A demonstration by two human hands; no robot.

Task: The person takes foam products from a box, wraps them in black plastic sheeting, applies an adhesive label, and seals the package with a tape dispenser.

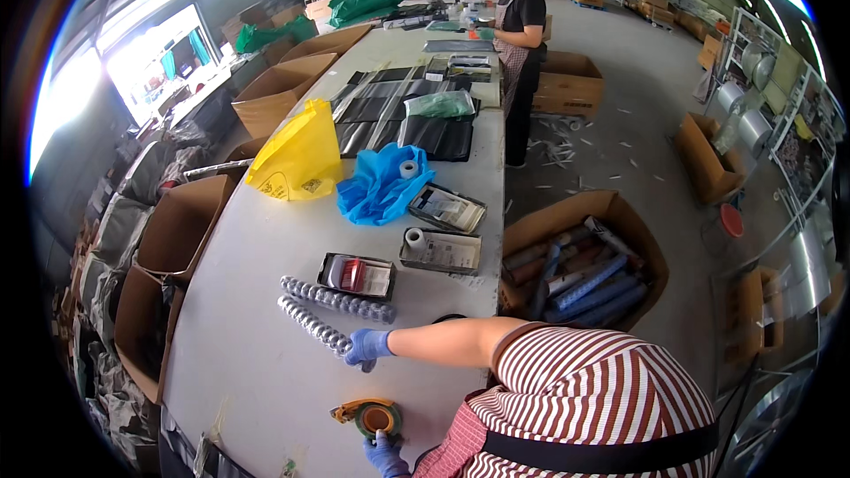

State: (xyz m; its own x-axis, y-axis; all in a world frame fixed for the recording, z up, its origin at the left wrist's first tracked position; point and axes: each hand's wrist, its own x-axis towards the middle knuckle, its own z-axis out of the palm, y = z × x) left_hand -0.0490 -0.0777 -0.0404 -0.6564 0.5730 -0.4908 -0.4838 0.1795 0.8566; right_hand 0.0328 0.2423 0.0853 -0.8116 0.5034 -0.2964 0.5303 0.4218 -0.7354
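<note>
Two silver, bumpy rods or narrow rolls lie on the long white table, meeting at an angle. My gloved right hand (361, 348) is closed round the near end of the lower silver bumpy roll (312, 326). Just above it, the other silver bumpy roll (341, 301) lies untouched. Closer to the bottom edge, my left hand (386, 455), also in a blue glove, grips the rim of a tape dispenser (376, 416) with a yellow-orange frame and a brown-cored tape roll. Part of the left fingers is hidden.
Near the rolls stand open boxes (440, 250) with small items. Beyond are a blue bag (381, 188), a yellow bag (297, 155) and black sheets (381, 106). A carton of rolls (655, 239) stands right of the table (257, 363). Another person (513, 44) works farther off.
</note>
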